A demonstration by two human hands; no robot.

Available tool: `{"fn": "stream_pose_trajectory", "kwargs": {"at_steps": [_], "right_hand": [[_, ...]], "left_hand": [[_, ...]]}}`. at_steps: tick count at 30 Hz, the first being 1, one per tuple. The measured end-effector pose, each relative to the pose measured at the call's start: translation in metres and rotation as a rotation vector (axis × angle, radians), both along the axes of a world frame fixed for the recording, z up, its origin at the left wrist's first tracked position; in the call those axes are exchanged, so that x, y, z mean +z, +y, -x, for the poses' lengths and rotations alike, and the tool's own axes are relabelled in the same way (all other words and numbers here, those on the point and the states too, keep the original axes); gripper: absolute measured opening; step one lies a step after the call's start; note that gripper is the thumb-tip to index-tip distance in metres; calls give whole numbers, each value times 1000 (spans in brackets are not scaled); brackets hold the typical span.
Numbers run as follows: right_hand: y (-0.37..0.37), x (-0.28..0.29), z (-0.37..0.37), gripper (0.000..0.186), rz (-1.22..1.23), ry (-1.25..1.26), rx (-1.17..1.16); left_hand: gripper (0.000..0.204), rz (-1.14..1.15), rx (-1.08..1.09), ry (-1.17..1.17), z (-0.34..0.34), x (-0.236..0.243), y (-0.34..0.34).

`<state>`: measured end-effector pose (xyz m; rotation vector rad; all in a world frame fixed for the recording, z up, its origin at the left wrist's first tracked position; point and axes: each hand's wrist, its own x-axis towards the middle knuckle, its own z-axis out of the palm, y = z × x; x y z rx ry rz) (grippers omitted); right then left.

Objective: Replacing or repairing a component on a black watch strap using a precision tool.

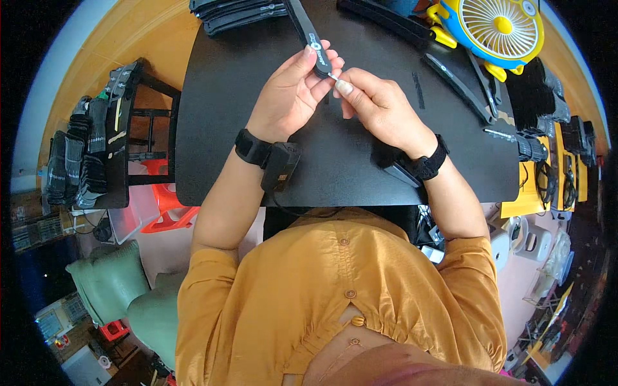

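Left hand (290, 93) grasping a black strip (301, 27) near its lower end, thumb over the face and fingers behind, seemingly to steady it; right hand (383, 109) pinching a small pale piece (333, 76) (too small to identify) at that end. The strip is held above the worktop (219, 135), its length pointing away from the person. Outward: stacked black strips (241, 18), loose dark strips (460, 85) and a yellow-and-blue fan (499, 29), presumably kept aside within reach.

Black table (215, 122), blue-and-yellow fan (502, 26), stacked dark strips (239, 18)
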<state>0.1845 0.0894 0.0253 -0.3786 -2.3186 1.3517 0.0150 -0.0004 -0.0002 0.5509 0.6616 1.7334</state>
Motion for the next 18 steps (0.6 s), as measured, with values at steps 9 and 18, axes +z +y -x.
{"fn": "stream_pose_trajectory", "kwargs": {"at_steps": [9,18], "right_hand": [[-3,5,-1,16,72,-55,-20],[-3,-13,12,34,-319,350,-136]], "left_hand": [[34,-34,17,45,-3,3,-1],[25,-30,70,103,-5,5,0]]}}
